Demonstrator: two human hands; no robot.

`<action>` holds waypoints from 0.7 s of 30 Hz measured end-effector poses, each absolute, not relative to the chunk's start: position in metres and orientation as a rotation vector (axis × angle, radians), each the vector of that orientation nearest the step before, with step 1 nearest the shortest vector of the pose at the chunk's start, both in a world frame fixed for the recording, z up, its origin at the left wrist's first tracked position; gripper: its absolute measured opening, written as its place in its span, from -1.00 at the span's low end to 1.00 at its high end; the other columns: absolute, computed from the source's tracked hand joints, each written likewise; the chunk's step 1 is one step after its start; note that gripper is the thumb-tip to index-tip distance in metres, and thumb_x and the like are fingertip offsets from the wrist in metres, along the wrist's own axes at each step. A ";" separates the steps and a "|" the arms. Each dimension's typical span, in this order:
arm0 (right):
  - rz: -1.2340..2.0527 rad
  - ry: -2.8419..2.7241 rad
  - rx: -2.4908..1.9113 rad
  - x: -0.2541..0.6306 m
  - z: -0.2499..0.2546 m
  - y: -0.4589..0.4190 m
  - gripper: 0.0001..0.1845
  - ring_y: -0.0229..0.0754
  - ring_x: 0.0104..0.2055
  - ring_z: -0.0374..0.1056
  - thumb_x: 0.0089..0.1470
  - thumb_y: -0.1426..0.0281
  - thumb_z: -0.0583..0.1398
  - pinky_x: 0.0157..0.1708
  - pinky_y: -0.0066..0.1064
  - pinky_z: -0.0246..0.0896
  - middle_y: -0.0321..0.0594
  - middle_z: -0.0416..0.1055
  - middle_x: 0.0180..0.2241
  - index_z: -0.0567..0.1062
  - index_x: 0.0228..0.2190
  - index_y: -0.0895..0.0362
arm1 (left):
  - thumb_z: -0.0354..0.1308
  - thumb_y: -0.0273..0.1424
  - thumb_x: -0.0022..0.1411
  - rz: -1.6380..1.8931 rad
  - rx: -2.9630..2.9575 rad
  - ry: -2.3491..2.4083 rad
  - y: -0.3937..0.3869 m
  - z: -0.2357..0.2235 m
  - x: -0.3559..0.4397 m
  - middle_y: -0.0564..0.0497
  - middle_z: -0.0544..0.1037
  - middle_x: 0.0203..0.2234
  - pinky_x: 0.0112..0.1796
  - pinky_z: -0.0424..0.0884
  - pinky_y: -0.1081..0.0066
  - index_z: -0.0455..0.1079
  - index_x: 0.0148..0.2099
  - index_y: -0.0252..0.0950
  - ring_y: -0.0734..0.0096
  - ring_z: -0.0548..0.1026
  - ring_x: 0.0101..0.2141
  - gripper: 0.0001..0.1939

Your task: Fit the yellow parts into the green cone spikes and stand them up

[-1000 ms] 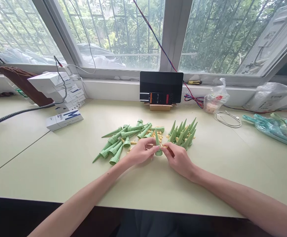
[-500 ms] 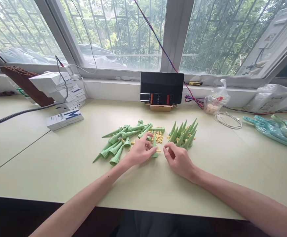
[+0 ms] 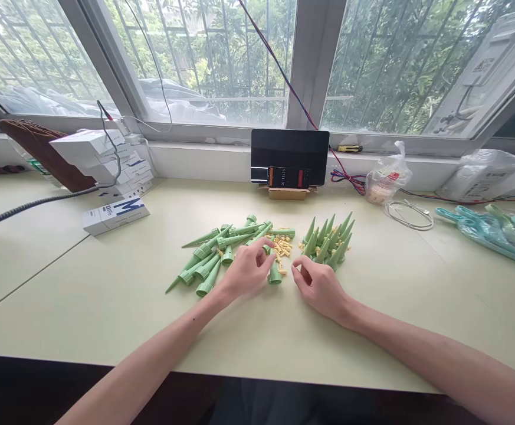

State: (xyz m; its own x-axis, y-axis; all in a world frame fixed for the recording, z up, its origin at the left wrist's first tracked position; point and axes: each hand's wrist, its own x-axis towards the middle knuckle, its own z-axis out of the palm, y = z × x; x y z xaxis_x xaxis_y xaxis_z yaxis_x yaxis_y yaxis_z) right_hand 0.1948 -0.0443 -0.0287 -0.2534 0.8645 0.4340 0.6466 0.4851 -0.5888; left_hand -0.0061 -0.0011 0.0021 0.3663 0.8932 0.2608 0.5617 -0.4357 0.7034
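Note:
A green plastic plant watering spike (image 3: 274, 276) lies with its wide capped end toward me, its narrow part partly behind my left thumb. My left hand (image 3: 249, 268) is beside it, thumb and fingers curved and apart. At the right of its cap is a yellow peg (image 3: 282, 272); whether it is fitted in, I cannot tell. My right hand (image 3: 321, 290) rests on the table with thumb and forefinger pinched; anything between them is hidden. Loose yellow pegs (image 3: 282, 247) lie beyond the hands. A pile of green spikes (image 3: 204, 251) lies left, and upright spikes (image 3: 328, 239) stand in a cluster right.
A phone (image 3: 289, 177) showing a timer leans on a dark tablet (image 3: 290, 147) at the back. White boxes (image 3: 115, 215) are at left. On the right are a plastic bag (image 3: 387, 180), a coiled white cable (image 3: 410, 215) and wrapped teal hangers (image 3: 496, 233).
The spike by my left hand has gone from upright to lying, its capped end toward me. My left thumb has drawn back slightly to the left. My right hand has barely moved.

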 end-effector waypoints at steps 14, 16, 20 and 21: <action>0.282 -2.050 -1.240 0.195 -0.037 -0.039 -0.71 -0.32 -0.61 0.05 0.31 0.36 0.03 -0.54 -0.47 -0.06 -0.39 0.22 -0.59 0.20 -0.48 0.09 | -0.02 -0.40 0.33 1.103 2.183 1.364 0.006 0.000 -0.011 0.05 0.51 -0.42 -0.45 0.27 0.45 0.44 -0.20 -0.25 0.51 0.32 -0.59 -0.80; 0.235 -2.077 -1.244 0.194 -0.037 -0.040 -0.66 -0.32 -0.63 -0.05 0.31 0.36 0.02 -0.56 -0.44 -0.13 -0.41 0.14 -0.63 0.13 -0.53 0.07 | 0.00 -0.39 0.32 1.059 2.234 1.359 0.008 0.000 -0.013 0.03 0.53 -0.33 -0.41 0.29 0.44 0.45 -0.21 -0.25 0.51 0.33 -0.57 -0.81; 0.180 -2.093 -1.262 0.193 -0.035 -0.041 -0.64 -0.32 -0.63 -0.11 0.33 0.38 -0.03 -0.57 -0.43 -0.18 -0.41 0.08 -0.64 0.09 -0.54 0.07 | 0.03 -0.38 0.30 0.983 2.292 1.397 0.010 0.000 -0.016 0.04 0.51 -0.38 -0.40 0.29 0.42 0.44 -0.22 -0.26 0.50 0.31 -0.58 -0.83; 0.177 -2.097 -1.267 0.192 -0.034 -0.041 -0.65 -0.32 -0.63 -0.10 0.33 0.39 -0.04 -0.57 -0.43 -0.18 -0.41 0.09 -0.63 0.10 -0.53 0.07 | 0.03 -0.38 0.30 0.968 2.307 1.401 0.011 0.000 -0.017 0.04 0.50 -0.40 -0.39 0.29 0.42 0.44 -0.23 -0.26 0.49 0.31 -0.57 -0.84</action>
State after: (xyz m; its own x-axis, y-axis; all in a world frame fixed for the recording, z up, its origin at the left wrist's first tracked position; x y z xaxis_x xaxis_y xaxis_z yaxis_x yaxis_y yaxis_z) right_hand 0.1922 -0.0408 -0.0342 -0.3028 0.8268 0.4741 0.7354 0.5191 -0.4356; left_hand -0.0166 0.0108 0.0004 0.3077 0.8630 0.4007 0.6800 -0.4940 0.5419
